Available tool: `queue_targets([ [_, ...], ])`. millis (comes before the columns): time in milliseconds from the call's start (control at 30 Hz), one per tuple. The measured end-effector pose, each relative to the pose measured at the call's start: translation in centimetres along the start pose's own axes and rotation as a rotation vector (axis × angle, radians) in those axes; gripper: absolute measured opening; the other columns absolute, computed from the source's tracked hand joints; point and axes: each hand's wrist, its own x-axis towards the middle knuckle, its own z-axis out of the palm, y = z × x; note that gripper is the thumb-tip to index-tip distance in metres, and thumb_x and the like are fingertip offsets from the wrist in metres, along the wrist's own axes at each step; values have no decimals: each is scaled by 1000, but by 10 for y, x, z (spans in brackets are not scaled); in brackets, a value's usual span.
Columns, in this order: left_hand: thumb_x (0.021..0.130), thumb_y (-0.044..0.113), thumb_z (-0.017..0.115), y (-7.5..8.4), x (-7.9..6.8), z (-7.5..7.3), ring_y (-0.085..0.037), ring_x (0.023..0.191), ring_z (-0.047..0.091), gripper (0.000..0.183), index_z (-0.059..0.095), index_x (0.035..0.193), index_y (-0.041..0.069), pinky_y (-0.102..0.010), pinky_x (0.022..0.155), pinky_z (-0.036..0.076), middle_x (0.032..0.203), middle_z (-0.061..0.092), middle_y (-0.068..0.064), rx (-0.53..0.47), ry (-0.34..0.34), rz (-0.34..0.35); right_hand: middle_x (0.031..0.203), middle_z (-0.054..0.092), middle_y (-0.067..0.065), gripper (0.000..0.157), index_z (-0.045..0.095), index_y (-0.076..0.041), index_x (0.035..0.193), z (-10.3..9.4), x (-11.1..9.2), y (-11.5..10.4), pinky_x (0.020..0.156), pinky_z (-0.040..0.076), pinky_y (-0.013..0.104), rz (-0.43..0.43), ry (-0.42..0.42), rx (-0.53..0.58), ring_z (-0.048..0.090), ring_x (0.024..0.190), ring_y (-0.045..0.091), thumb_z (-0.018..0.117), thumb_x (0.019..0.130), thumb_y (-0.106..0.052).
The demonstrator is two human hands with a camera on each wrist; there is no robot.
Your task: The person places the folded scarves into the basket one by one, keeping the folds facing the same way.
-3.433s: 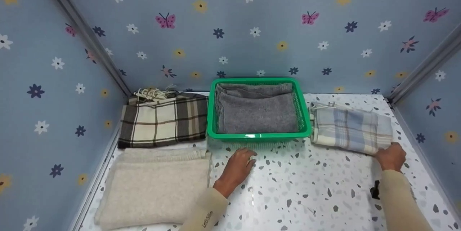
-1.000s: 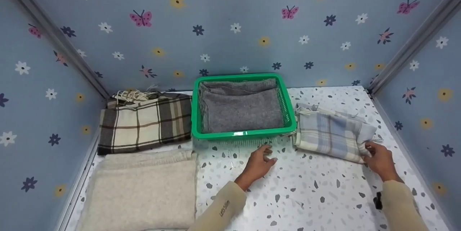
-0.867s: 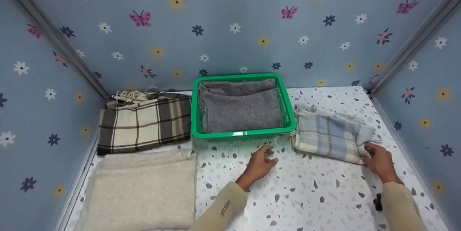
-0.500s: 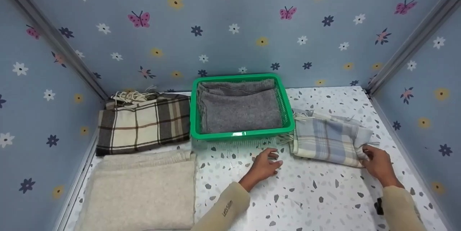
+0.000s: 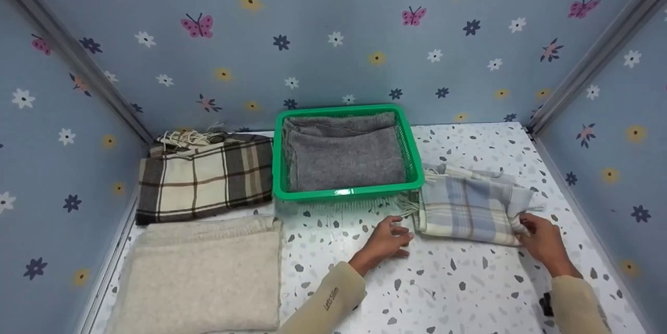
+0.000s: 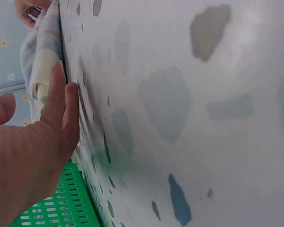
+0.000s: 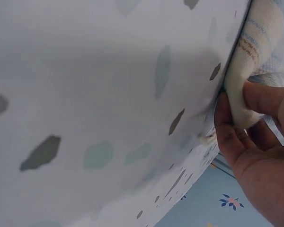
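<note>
A folded pale blue and cream plaid scarf (image 5: pixel 464 209) with fringe lies on the speckled table, right of the green basket (image 5: pixel 349 194). My right hand (image 5: pixel 544 240) pinches its near right corner; in the right wrist view the thumb and fingers (image 7: pixel 227 127) close on the cream edge. My left hand (image 5: pixel 385 243) is just left of the scarf, near its fringe. In the left wrist view that hand (image 6: pixel 33 146) has its fingers extended toward the scarf (image 6: pixel 47 61) and holds nothing. Whether its fingertips touch the cloth I cannot tell.
The basket holds a folded grey cloth (image 5: pixel 346 157). To its left lies a folded brown and cream plaid scarf (image 5: pixel 208 177) with fringe, and in front of that a folded beige cloth (image 5: pixel 203 276). Flowered blue walls (image 5: pixel 333 26) enclose the table on three sides.
My right hand has gone from covering the scarf's corner to pinching it, and the scarf has slid left and nearer. My left hand has moved right toward the fringe.
</note>
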Motion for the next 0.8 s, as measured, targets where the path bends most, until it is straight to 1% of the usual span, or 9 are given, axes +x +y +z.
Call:
queue_targets([
  [167, 102, 5, 66, 0, 1, 2, -35, 114, 70, 60, 41, 155, -3, -43, 82, 63, 130, 66, -19, -42, 8, -10, 123, 63, 43, 40, 58, 20, 131, 2, -5, -3, 96, 50, 68, -10, -4, 4, 60, 115, 61, 64, 92, 14],
  [300, 101, 3, 65, 1, 1, 4, -36, 111, 71, 59, 41, 154, -5, -44, 82, 63, 128, 66, -20, -60, 25, -11, 124, 63, 42, 40, 58, 19, 132, 3, -10, -3, 97, 49, 68, -10, -11, 6, 60, 116, 61, 63, 93, 13],
  [400, 101, 3, 64, 2, 0, 6, -38, 109, 72, 59, 40, 154, -7, -44, 82, 64, 126, 66, -21, -47, 37, -10, 124, 64, 42, 40, 58, 19, 132, 4, -13, -4, 97, 50, 68, -11, -12, 7, 61, 116, 60, 64, 93, 13],
  [500, 100, 2, 65, 3, -3, 8, -40, 106, 73, 59, 42, 152, -8, -44, 82, 64, 121, 67, -21, -36, 54, -9, 122, 65, 41, 39, 60, 18, 130, 6, -16, -6, 95, 51, 67, -16, -6, 7, 62, 114, 59, 66, 92, 13],
  [600, 98, 2, 68, 2, -4, 11, -38, 98, 76, 56, 45, 149, -7, -42, 80, 64, 114, 68, -18, -21, 72, -9, 120, 66, 39, 38, 61, 17, 128, 8, -19, -8, 94, 52, 65, -17, -7, 10, 63, 112, 58, 66, 91, 14],
  [700, 98, 3, 70, 1, -3, 14, -35, 91, 77, 53, 47, 145, -7, -41, 79, 64, 112, 67, -17, -14, 89, -9, 118, 67, 37, 36, 64, 16, 126, 9, -22, -9, 92, 54, 61, -24, -12, 18, 65, 111, 55, 67, 90, 15],
  [800, 96, 2, 71, -1, -3, 15, -35, 92, 76, 54, 47, 144, -7, -44, 80, 64, 114, 66, -18, -32, 88, -4, 116, 70, 33, 34, 67, 14, 123, 11, -26, -10, 89, 57, 51, -43, -12, 14, 67, 109, 51, 69, 89, 14],
])
